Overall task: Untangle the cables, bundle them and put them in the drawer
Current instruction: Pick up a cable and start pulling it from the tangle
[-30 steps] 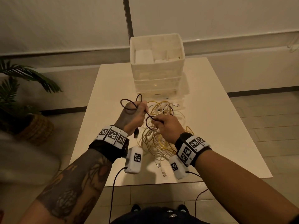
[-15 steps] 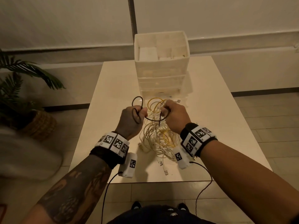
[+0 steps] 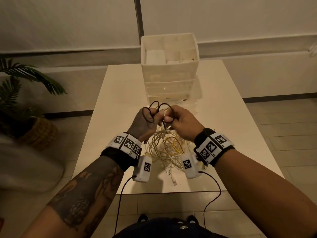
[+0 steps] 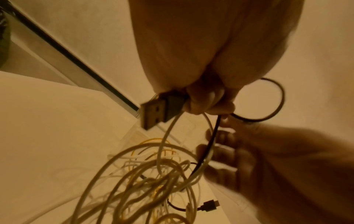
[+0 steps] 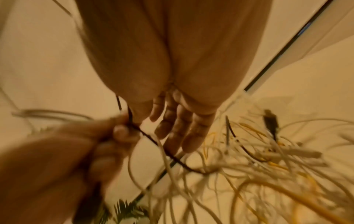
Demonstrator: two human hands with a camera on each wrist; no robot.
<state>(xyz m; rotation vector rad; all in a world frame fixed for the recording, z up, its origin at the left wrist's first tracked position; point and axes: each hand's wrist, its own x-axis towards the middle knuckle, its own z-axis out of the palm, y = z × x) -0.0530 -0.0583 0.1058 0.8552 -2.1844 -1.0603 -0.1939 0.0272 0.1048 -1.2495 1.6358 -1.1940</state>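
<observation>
I see a pale tabletop [image 3: 120,93] standing on a tiled floor [image 3: 281,117]. A white drawer unit [image 3: 169,73] stands on its far middle. Nearer me a tangle of white and yellow cables [image 3: 164,152] lies on the surface, with a few plug ends [image 3: 174,182] trailing toward the near edge. A potted plant [image 3: 34,127] sits on the floor to the left.
</observation>
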